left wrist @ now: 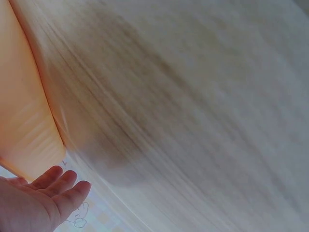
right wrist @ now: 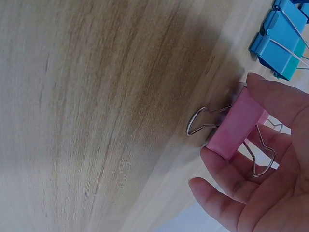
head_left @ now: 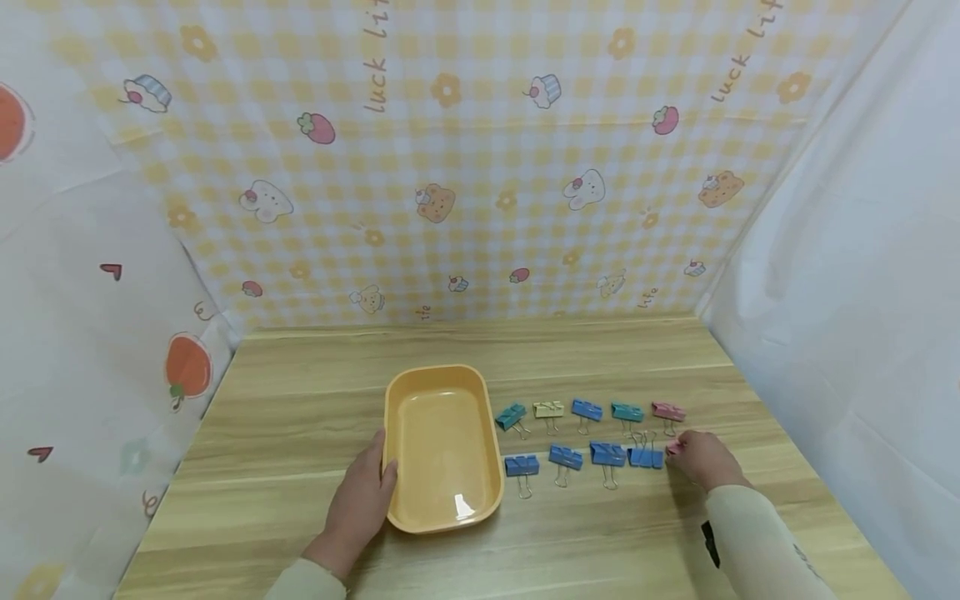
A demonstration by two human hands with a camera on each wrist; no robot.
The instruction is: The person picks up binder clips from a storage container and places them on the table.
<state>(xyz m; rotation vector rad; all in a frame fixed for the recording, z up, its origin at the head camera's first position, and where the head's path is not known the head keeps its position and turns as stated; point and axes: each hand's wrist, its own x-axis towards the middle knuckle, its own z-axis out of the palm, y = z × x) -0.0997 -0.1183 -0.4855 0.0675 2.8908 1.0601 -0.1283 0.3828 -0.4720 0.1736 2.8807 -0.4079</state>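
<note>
A yellow-orange rectangular tray [head_left: 442, 450] lies on the wooden table, its inside bare. My left hand [head_left: 362, 492] holds it by its left side, thumb over the rim and fingers along the outer wall. In the left wrist view the fingers [left wrist: 72, 193] of that hand show beside the tray wall [left wrist: 29, 111]. At the right end of the front row, my right hand [head_left: 705, 458] pinches a pink binder clip [right wrist: 236, 123] between thumb and fingertips, close over the table. Just left of it is a blue binder clip [head_left: 645, 457] with its wire handles pointing away from me.
More binder clips form two rows right of the tray. At the back are a teal clip [head_left: 512, 416], a pale yellow one [head_left: 548, 409], a blue one [head_left: 587, 409], another teal one [head_left: 627, 412] and a pink one [head_left: 668, 411]. Patterned cloth [head_left: 480, 167] hangs behind the table.
</note>
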